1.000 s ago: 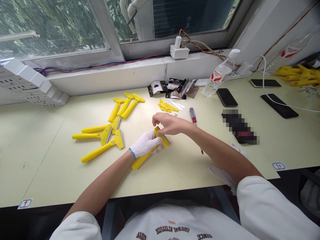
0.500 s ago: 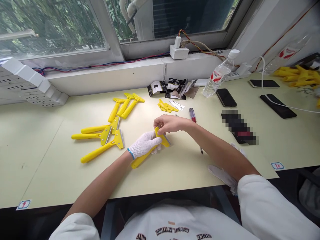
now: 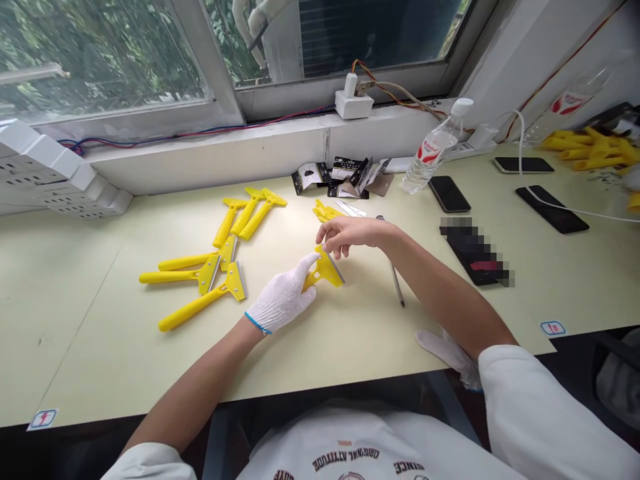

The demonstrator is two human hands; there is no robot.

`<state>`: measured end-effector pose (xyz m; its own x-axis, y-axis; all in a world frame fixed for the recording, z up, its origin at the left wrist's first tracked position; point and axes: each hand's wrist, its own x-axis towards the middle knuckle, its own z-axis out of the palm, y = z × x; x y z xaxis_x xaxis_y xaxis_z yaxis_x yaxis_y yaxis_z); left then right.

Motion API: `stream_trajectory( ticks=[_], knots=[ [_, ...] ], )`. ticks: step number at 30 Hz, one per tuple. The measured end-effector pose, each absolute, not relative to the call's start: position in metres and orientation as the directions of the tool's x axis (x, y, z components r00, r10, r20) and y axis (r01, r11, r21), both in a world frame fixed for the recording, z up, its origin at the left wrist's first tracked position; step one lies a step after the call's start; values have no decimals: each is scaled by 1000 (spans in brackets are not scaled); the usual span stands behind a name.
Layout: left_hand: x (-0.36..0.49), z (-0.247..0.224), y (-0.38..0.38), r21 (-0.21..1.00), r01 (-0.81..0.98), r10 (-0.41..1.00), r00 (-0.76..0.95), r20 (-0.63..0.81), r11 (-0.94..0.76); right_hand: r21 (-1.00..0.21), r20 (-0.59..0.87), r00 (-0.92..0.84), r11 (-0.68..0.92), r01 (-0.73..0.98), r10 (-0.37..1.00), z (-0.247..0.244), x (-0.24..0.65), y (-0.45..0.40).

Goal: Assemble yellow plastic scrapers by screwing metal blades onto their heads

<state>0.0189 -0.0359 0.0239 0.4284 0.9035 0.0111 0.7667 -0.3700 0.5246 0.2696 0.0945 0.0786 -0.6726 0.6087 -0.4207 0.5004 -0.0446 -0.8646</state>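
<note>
Touching a yellow scraper [image 3: 326,268], hands [image 3: 283,297] [image 3: 353,233] sit apart from a bottle [image 3: 429,155] (water inside).

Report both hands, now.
Left hand, gloved: closed, holding a yellow scraper.
Right hand, bare: open, holding nothing, just above the scraper.

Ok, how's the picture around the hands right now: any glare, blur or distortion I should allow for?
Head view: the white knit glove, bare right hand and yellow scraper look fairly sharp, with soft shadows and no strong glare; the window is bright; wide-angle distortion leans the window frame; a pixelated block obscures a desk item.
</note>
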Motion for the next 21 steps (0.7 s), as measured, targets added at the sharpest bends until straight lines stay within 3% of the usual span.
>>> stream_trajectory(
  ticks=[5, 10, 13, 17, 21],
  knots=[
    [18, 23, -36, 496, 749, 883, 460, 87, -439, -810, -340, -508, 28, 586, 791, 91, 285, 102],
    [17, 22, -33, 532, 719, 884, 447, 137, -446, -519, -303, -442, 243, 819, 844, 93, 291, 104],
    [17, 26, -31, 592, 695, 897, 426, 120, -409, -353, -286, -467, 361, 863, 837, 86, 288, 103],
    [17, 32, -30, 681, 657, 917, 395, 54, -323, -282, -309, -562, 490, 824, 767, 74, 280, 103],
    [19, 36, -31, 876, 473, 912, 395, -110, -99, -201, -322, -553, 515, 833, 769, 67, 277, 102]
  ],
)
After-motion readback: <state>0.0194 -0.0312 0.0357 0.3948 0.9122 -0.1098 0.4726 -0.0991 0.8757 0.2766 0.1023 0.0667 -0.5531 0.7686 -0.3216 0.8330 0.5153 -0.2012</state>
